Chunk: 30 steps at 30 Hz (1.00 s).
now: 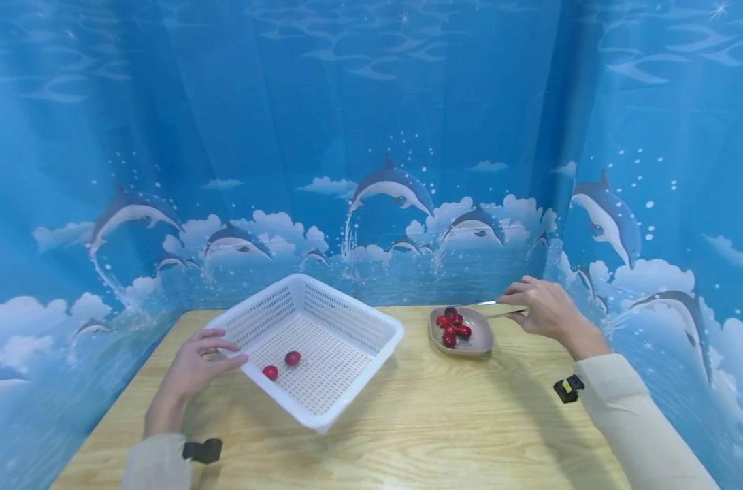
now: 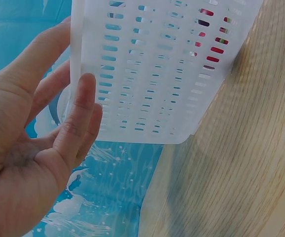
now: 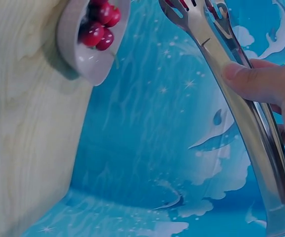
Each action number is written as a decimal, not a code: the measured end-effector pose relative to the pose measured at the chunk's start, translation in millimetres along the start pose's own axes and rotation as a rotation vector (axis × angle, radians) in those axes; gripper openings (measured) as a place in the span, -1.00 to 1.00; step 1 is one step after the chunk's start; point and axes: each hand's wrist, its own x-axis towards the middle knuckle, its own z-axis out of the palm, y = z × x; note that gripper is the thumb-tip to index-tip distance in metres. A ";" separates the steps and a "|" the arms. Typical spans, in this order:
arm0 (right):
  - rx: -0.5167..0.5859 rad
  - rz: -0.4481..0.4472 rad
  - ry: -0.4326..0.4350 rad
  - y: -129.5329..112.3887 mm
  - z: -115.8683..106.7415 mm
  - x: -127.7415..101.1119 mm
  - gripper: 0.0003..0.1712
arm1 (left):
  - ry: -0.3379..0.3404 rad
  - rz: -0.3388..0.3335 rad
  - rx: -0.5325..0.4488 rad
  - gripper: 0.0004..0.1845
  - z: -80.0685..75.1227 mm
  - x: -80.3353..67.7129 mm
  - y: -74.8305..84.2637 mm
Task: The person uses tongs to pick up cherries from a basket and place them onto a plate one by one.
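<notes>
Tongs' tips cut off above

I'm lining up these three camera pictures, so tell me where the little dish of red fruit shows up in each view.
Head: the dish sits right of centre on the table, under the tongs that the right hand holds.
Left wrist: not in it; only the left hand at the white basket.
Right wrist: top left, the dish at the table's edge.
Shared landmark: the wooden table.
</notes>
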 end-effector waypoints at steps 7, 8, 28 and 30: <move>-0.005 0.062 -0.118 3.9 5.8 -10.8 -0.61 | -0.001 -0.002 -0.002 -0.44 -0.3 -0.3 1.0; -0.005 0.071 -0.134 4.2 6.7 -12.0 -0.61 | -0.001 -0.003 -0.002 -0.44 -0.4 -0.4 1.0; 0.019 0.094 -0.227 7.7 24.9 -30.0 -0.64 | 0.024 0.034 -0.003 -0.47 2.1 0.1 -2.4; 0.017 0.101 -0.230 7.8 25.4 -30.6 -0.64 | 0.022 0.034 -0.001 -0.47 1.8 0.3 -2.7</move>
